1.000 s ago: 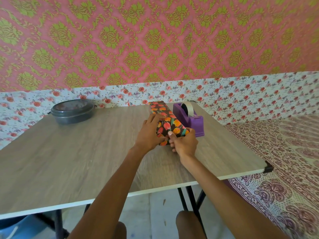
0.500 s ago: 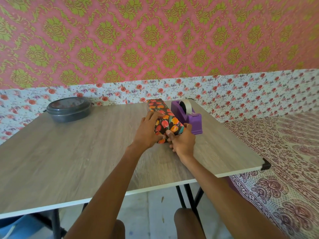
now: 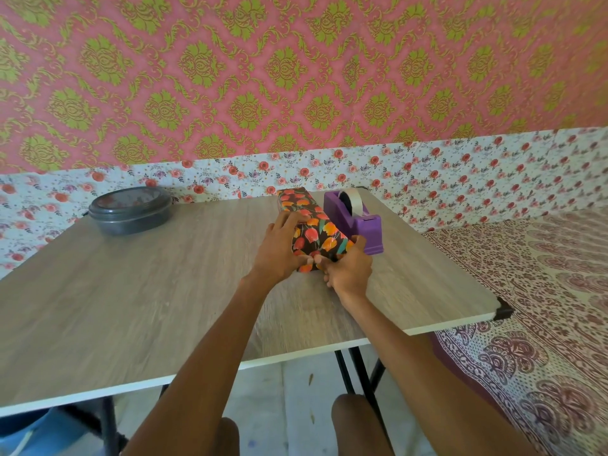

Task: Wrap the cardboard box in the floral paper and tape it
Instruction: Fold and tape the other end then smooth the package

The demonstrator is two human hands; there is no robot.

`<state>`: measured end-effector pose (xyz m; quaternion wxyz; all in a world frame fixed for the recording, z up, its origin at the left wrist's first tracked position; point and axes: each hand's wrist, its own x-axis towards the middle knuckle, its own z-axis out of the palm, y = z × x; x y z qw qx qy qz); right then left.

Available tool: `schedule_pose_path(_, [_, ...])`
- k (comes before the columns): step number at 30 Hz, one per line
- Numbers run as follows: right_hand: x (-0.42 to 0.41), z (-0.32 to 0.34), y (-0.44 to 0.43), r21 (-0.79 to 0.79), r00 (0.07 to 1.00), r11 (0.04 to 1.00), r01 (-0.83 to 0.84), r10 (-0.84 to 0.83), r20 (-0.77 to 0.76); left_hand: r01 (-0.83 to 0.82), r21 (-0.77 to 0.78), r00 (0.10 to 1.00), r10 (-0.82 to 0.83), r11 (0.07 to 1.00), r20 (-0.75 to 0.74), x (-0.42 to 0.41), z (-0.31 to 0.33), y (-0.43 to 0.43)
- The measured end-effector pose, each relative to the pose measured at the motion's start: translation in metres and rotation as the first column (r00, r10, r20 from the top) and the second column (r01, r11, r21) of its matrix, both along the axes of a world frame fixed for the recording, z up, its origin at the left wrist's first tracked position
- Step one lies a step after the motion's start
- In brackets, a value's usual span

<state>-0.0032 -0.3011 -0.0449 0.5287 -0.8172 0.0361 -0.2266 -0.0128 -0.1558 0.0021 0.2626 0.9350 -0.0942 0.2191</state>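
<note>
Bare left hand (image 3: 279,248) and right hand (image 3: 349,271), 2 bare forearms (image 3: 210,350), 2 bare knees (image 3: 357,422).

A round dark grey tub (image 3: 130,210) with a lid sits on the wooden table (image 3: 131,307), left of the middle of the frame. Behind it the wall (image 3: 296,77) is pink with green shapes. A bed (image 3: 543,291) with a red patterned sheet fills the right side.

No word, brand or number could be read; the wrapped box (image 3: 316,233) and purple tape dispenser (image 3: 367,229) carried no legible marking.
</note>
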Motion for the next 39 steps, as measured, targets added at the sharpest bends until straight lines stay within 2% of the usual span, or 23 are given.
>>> schedule_pose_path(4, [-0.003, 0.004, 0.000, 0.017, 0.996, 0.999, 0.031, -0.029, -0.087, -0.021, -0.020, 1.000, 0.022, 1.000, 0.010, -0.005, 0.000, 0.002])
schedule_pose_path(7, [-0.011, 0.008, -0.002, 0.017, 0.994, 1.000, 0.023, -0.021, -0.108, -0.042, -0.113, 0.999, 0.045, 0.993, 0.030, -0.010, -0.004, 0.007])
schedule_pose_path(11, [-0.018, 0.013, -0.002, -0.075, 0.999, 0.997, -0.018, 0.015, -0.049, -0.063, -0.301, 0.994, 0.085, 0.952, 0.064, -0.026, -0.008, 0.016])
schedule_pose_path(14, [-0.014, 0.016, -0.001, -0.122, 0.994, 0.990, -0.065, 0.075, 0.081, -0.063, -0.393, 0.996, 0.080, 0.917, 0.026, -0.036, -0.007, 0.024])
schedule_pose_path(17, [-0.008, 0.022, -0.002, -0.145, 0.967, 0.980, -0.139, 0.166, 0.194, -0.105, -0.323, 0.994, 0.102, 0.941, -0.026, -0.041, -0.006, 0.037])
schedule_pose_path(20, [-0.004, 0.029, 0.000, -0.160, 0.935, 0.955, -0.249, 0.280, 0.218, -0.141, -0.177, 0.982, 0.160, 0.974, 0.100, -0.045, 0.006, 0.050])
schedule_pose_path(23, [-0.002, 0.040, 0.004, -0.221, 0.895, 0.926, -0.306, 0.359, 0.266, -0.031, -0.124, 0.975, 0.058, 0.992, 0.216, -0.048, 0.020, 0.060])
schedule_pose_path(26, [0.004, 0.055, 0.007, -0.262, 0.859, 0.902, -0.343, 0.414, 0.301, 0.031, -0.031, 0.991, -0.027, 0.999, 0.132, -0.048, 0.027, 0.068])
schedule_pose_path(30, [0.007, 0.064, 0.009, -0.320, 0.812, 0.856, -0.407, 0.499, 0.302, 0.014, -0.109, 0.990, 0.001, 0.994, 0.140, -0.047, 0.027, 0.076])
schedule_pose_path(36, [0.005, 0.052, 0.008, -0.484, 0.723, 0.736, -0.473, 0.638, 0.265, -0.033, -0.223, 0.991, 0.062, 0.974, 0.122, -0.054, 0.009, 0.076])
schedule_pose_path(39, [0.001, 0.057, 0.008, -0.565, 0.693, 0.674, -0.476, 0.683, 0.232, -0.077, -0.124, 0.986, 0.094, 0.989, 0.139, -0.053, 0.009, 0.075])
